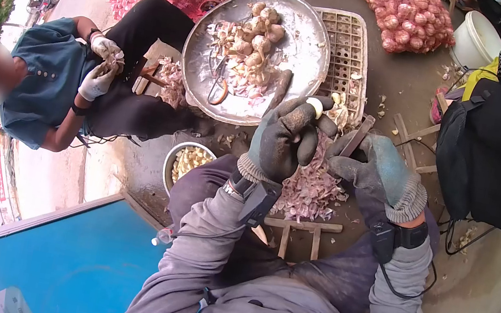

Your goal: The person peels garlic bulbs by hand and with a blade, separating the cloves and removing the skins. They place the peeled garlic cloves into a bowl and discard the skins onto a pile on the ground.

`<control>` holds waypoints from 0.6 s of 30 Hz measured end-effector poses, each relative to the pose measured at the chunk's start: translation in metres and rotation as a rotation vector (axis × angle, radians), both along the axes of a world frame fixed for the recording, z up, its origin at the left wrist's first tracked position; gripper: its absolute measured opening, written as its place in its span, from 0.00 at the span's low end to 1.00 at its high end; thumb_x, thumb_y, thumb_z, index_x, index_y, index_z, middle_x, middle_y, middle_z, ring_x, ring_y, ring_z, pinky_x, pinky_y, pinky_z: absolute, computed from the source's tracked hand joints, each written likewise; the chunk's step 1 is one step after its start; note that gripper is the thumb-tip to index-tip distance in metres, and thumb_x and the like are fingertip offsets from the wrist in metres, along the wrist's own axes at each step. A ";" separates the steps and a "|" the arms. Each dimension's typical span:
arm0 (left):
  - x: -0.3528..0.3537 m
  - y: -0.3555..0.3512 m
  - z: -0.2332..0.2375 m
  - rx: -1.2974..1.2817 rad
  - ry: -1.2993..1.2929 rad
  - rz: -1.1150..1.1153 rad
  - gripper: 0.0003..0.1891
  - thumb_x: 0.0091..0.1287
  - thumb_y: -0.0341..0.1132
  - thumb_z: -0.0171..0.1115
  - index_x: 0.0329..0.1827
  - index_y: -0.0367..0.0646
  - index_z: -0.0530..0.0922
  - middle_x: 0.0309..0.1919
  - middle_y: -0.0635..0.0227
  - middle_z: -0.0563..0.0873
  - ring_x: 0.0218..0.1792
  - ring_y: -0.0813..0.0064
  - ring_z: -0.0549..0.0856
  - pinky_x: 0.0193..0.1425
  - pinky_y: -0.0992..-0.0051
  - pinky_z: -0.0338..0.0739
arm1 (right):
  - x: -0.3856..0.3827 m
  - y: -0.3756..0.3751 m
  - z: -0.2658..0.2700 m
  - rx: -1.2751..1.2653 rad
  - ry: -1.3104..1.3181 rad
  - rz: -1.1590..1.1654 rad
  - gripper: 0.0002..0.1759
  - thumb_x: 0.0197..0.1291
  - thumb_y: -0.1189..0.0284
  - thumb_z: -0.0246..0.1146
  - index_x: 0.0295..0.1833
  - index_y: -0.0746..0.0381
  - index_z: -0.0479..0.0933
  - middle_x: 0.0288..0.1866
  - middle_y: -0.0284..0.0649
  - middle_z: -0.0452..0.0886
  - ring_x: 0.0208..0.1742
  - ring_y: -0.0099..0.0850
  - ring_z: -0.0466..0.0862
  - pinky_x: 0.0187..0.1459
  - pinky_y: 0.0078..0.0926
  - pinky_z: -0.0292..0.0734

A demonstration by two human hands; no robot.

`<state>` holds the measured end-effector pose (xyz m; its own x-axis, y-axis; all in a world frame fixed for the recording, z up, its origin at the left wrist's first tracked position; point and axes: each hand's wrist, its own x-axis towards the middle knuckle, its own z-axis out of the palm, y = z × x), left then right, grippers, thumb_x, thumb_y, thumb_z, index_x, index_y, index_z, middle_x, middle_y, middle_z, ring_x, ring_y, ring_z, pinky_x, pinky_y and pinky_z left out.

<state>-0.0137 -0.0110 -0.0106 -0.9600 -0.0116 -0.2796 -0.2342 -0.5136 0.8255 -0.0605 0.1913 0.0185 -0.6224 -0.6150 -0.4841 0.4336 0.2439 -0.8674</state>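
Note:
My left hand (pixel 281 138), in a dark-palmed work glove, is closed with a pale peeled garlic clove (pixel 315 106) held at its fingertips. Opposite it, my right hand (pixel 381 168), gloved in grey and light blue, grips a flat brownish knife (pixel 357 136) that points up and away from me. A small gap separates the two hands. Just beyond them is a round metal tray (pixel 307 53) bearing garlic bulbs (pixel 258 42), loose skins and a curved-handled tool (pixel 218 91). Pinkish garlic skins (pixel 307 196) lie heaped on the ground below my hands.
A co-worker (pixel 45 79) in white gloves handles garlic at left. A bowl of peeled cloves (pixel 188 163) stands by my left knee. The tray overlaps a plastic crate (pixel 347 37). Around are a net sack of garlic (pixel 403 13), a white bucket (pixel 478 41) and a black bag (pixel 496 151).

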 end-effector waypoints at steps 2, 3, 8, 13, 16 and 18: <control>0.000 0.000 0.000 0.083 0.010 0.004 0.20 0.81 0.40 0.54 0.65 0.32 0.76 0.36 0.62 0.88 0.14 0.85 0.70 0.18 0.84 0.61 | -0.006 0.004 -0.013 -0.027 0.156 0.052 0.13 0.65 0.71 0.75 0.49 0.67 0.84 0.37 0.31 0.85 0.37 0.18 0.80 0.39 0.22 0.78; 0.000 -0.001 -0.001 0.076 0.014 0.012 0.20 0.81 0.40 0.54 0.65 0.32 0.76 0.36 0.62 0.88 0.14 0.85 0.70 0.18 0.84 0.61 | -0.007 0.007 -0.024 -0.050 0.305 0.100 0.13 0.65 0.70 0.75 0.49 0.67 0.84 0.38 0.31 0.86 0.38 0.18 0.80 0.40 0.23 0.79; 0.003 -0.020 0.031 0.046 0.026 0.088 0.19 0.77 0.39 0.58 0.63 0.33 0.78 0.34 0.63 0.88 0.15 0.84 0.72 0.18 0.84 0.61 | 0.001 -0.003 -0.016 0.215 0.502 0.218 0.13 0.61 0.72 0.74 0.47 0.69 0.84 0.35 0.46 0.89 0.37 0.26 0.85 0.41 0.33 0.80; 0.048 -0.085 0.077 -0.176 0.157 0.254 0.22 0.75 0.38 0.62 0.65 0.33 0.77 0.35 0.60 0.88 0.15 0.85 0.72 0.19 0.83 0.63 | 0.005 -0.004 -0.031 0.154 0.414 0.266 0.11 0.62 0.75 0.72 0.48 0.68 0.83 0.37 0.39 0.87 0.38 0.24 0.83 0.44 0.27 0.80; 0.108 -0.125 0.077 -0.232 0.064 0.406 0.20 0.75 0.37 0.62 0.64 0.33 0.78 0.34 0.60 0.88 0.14 0.86 0.71 0.18 0.84 0.61 | 0.008 -0.009 -0.030 0.153 0.377 0.314 0.09 0.63 0.77 0.69 0.48 0.67 0.83 0.38 0.34 0.85 0.39 0.23 0.81 0.45 0.25 0.79; 0.155 -0.150 0.054 -0.317 0.003 0.476 0.19 0.76 0.40 0.60 0.62 0.37 0.80 0.34 0.64 0.88 0.15 0.87 0.70 0.19 0.82 0.60 | 0.013 -0.015 -0.027 0.158 0.371 0.343 0.09 0.62 0.77 0.69 0.47 0.67 0.83 0.38 0.34 0.85 0.39 0.23 0.80 0.44 0.24 0.78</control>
